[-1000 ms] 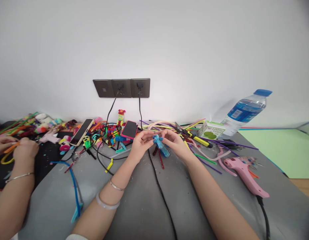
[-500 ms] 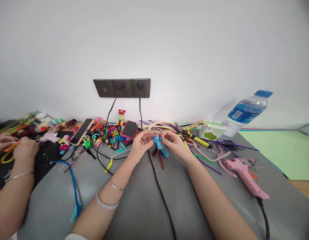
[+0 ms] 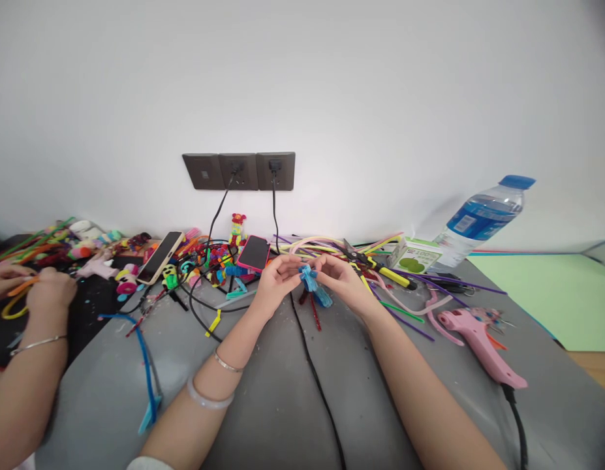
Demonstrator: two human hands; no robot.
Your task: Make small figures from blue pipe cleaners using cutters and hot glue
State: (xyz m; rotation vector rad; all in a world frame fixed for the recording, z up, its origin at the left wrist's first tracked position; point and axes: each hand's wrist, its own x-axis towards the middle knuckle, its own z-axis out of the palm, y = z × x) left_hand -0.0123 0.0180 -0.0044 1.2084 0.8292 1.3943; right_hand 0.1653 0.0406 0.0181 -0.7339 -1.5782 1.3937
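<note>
A small blue pipe-cleaner figure (image 3: 312, 282) is held up over the grey table between my two hands. My left hand (image 3: 279, 282) pinches its left side with thumb and forefinger. From the other side my right hand (image 3: 345, 281) grips it the same way, its fingertips close to the left ones. Light blue pieces hang below the fingers. A dark red glittery strip (image 3: 315, 313) shows beneath the figure; whether they touch I cannot tell. Behind my left hand lies a phone in a pink case (image 3: 254, 253).
Pliers with yellow handles (image 3: 390, 273), a green-and-white box (image 3: 414, 256), a water bottle (image 3: 481, 222) and a pink glue gun (image 3: 483, 346) are on the right. A black cable (image 3: 314, 375) crosses the table (image 3: 263, 405). At left, another person's hands (image 3: 50, 294) hold an orange pipe cleaner.
</note>
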